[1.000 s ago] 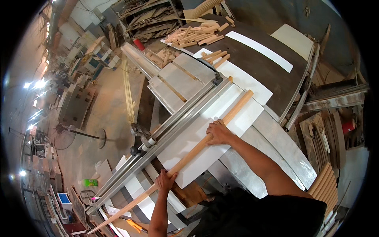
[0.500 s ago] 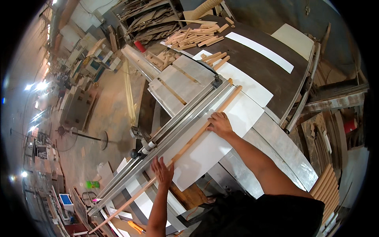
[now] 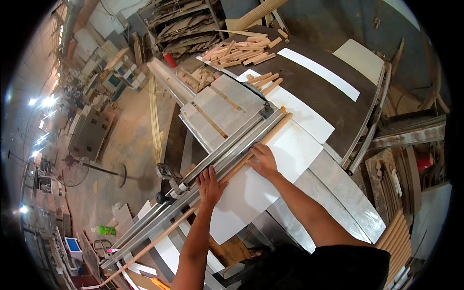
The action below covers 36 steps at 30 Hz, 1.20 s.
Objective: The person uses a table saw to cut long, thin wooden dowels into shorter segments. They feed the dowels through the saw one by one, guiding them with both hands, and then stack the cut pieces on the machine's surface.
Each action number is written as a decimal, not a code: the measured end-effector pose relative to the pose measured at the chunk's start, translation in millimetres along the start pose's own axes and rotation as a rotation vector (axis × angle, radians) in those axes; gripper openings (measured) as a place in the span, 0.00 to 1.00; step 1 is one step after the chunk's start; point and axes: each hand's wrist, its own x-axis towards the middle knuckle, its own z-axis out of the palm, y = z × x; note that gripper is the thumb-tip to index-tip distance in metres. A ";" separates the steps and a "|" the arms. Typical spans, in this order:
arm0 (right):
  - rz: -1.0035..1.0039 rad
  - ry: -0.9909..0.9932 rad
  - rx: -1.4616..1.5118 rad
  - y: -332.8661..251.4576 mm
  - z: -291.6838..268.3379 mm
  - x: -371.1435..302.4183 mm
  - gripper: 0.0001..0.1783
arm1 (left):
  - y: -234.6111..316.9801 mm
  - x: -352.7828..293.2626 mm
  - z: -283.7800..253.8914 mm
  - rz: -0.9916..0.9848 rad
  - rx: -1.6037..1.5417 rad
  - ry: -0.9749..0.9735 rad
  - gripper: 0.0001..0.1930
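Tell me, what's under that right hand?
A long wooden rod runs under the right hand's fingers, showing on both sides; a white board shows beside it. The stretch those fingers cover cannot be seen.

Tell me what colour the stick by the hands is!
The stick is light orangey-brown, clearest in the head view.

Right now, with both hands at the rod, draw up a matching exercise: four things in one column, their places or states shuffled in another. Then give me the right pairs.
Things
1. long wooden rod
2. fan
3. narrow white strip
4. pile of short wooden sticks

Places or states
A. lying flat and by itself on the dark tabletop
B. jumbled together, many pieces crossing each other
C. running alongside the metal rail
D. on the floor, toward the picture's left

Right pairs
1-C, 2-D, 3-A, 4-B
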 end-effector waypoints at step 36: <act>0.903 0.198 0.348 34.8 3.4 68.6 0.40 | -1.6 2.7 31.3 -0.106 0.026 0.311 0.47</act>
